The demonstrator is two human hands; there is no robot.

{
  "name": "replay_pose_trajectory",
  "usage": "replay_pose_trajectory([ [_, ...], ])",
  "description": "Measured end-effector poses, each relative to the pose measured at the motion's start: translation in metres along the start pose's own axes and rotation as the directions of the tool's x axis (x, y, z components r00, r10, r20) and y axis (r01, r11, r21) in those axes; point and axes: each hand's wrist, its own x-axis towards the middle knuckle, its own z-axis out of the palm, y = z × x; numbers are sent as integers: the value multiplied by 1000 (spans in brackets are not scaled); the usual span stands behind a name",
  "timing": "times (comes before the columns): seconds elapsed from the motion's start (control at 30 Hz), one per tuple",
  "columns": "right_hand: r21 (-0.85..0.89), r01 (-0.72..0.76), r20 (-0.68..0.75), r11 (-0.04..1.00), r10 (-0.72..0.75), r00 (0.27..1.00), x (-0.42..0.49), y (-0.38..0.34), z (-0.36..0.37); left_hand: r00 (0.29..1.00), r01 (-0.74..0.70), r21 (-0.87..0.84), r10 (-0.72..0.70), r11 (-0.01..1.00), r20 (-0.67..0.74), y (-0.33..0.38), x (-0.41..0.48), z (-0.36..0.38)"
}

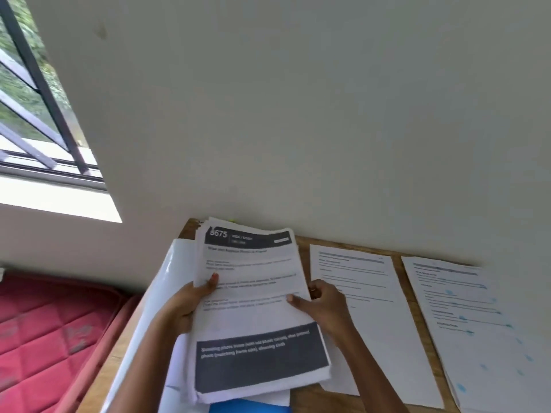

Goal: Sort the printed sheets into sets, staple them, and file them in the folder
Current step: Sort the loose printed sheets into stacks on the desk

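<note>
Left hand (190, 305) and right hand (325, 302) grip the sheet stack (256, 323), thumbs on top.

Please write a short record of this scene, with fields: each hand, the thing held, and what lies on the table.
Left hand: grips the left edge of the stack of printed sheets, thumb on top.
Right hand: grips the stack's right edge.
Table: wooden; middle sheet and right sheet lie flat, apart.
Under the stack: blue item, mostly hidden.

Sheet stack (253, 311) btwn L hand (189, 304) & R hand (325, 304)
</note>
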Motion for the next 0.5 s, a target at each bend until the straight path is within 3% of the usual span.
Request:
replay_pose_trajectory([
  [0.13,-28,84,-160,996,-87,983,3,-2,5,998,14,-7,-14,1000,53,4,-5,-5],
  [0.5,246,-45,-141,968,81,987,7,4,0,995,27,-89,-17,996,102,-1,5,-15],
])
